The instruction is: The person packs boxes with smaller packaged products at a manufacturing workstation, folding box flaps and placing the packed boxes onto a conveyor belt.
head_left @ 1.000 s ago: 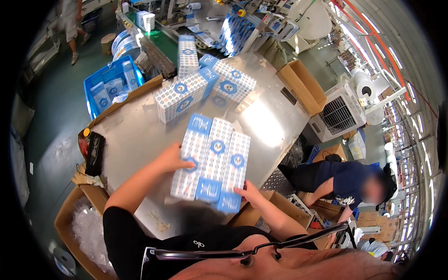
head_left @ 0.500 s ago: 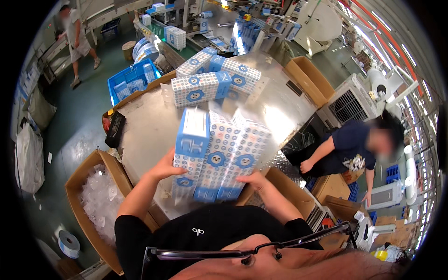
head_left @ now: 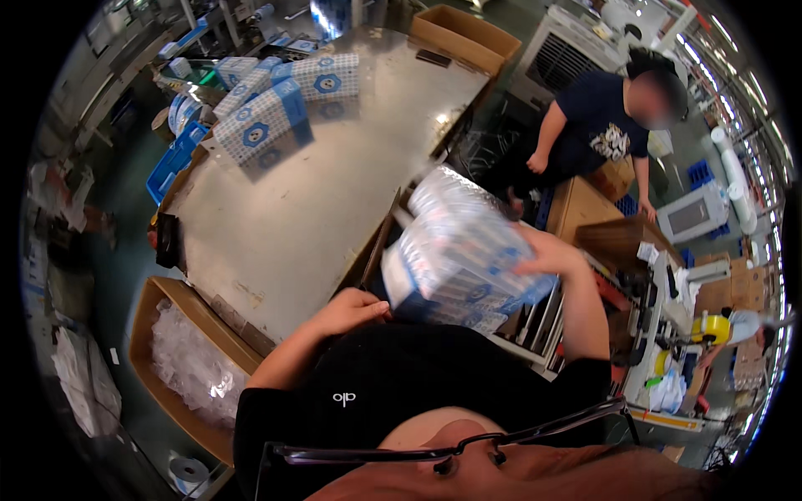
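I hold a wrapped bundle of blue-and-white boxes (head_left: 459, 250), blurred by motion, just past the right edge of the metal table (head_left: 317, 192). My left hand (head_left: 355, 311) supports its lower left corner. My right hand (head_left: 547, 255) presses on its right side. The bundle is tilted above a dark opening beside the table.
Several blue-and-white boxes (head_left: 263, 125) are stacked at the table's far left. A cardboard box of clear plastic bags (head_left: 188, 367) stands lower left. An open carton (head_left: 459, 29) sits at the far end. A person in a dark shirt (head_left: 597, 125) bends at the right beside brown cartons (head_left: 585, 204).
The bundle has been lifted off the table and swung right, past its edge. My view has turned right with it, and the person at the right now appears closer.
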Tool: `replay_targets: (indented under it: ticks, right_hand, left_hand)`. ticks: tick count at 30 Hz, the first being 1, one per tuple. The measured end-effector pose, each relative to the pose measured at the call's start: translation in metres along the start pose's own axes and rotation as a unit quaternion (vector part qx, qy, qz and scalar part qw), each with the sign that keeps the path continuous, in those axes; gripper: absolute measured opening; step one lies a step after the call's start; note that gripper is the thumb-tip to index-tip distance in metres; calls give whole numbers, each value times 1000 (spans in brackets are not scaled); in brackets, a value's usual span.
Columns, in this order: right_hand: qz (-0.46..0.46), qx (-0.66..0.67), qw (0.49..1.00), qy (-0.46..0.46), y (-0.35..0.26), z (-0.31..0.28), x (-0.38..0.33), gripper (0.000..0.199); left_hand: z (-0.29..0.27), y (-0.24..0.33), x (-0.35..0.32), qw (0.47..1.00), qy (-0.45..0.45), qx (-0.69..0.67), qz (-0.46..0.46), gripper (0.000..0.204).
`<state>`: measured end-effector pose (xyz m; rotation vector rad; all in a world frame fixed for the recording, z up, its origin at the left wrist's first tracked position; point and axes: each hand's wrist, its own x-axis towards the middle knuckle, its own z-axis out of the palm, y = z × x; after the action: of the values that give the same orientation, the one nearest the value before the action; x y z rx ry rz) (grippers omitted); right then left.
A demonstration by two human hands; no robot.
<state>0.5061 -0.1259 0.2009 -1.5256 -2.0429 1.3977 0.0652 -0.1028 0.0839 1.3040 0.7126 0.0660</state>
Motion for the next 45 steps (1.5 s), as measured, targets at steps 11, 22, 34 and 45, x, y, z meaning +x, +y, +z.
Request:
replay_targets:
  ticks: [11, 22, 34, 45]
  right_hand:
    - [228, -394, 890, -17, 129, 144, 84, 143]
    - [266, -162, 844, 436, 66, 77, 33, 32]
    - [15, -347, 794, 500, 105, 59, 124, 40]
    - [107, -207, 923, 308, 205, 209, 24, 79]
  left_hand:
    - [17, 12, 180, 719, 91, 688, -33, 129]
    - [4, 30, 105, 813, 167, 556, 50, 119]
    - [-39, -27, 207, 830, 135, 540, 40, 121]
    - [29, -109, 215, 908, 284, 307, 31, 73]
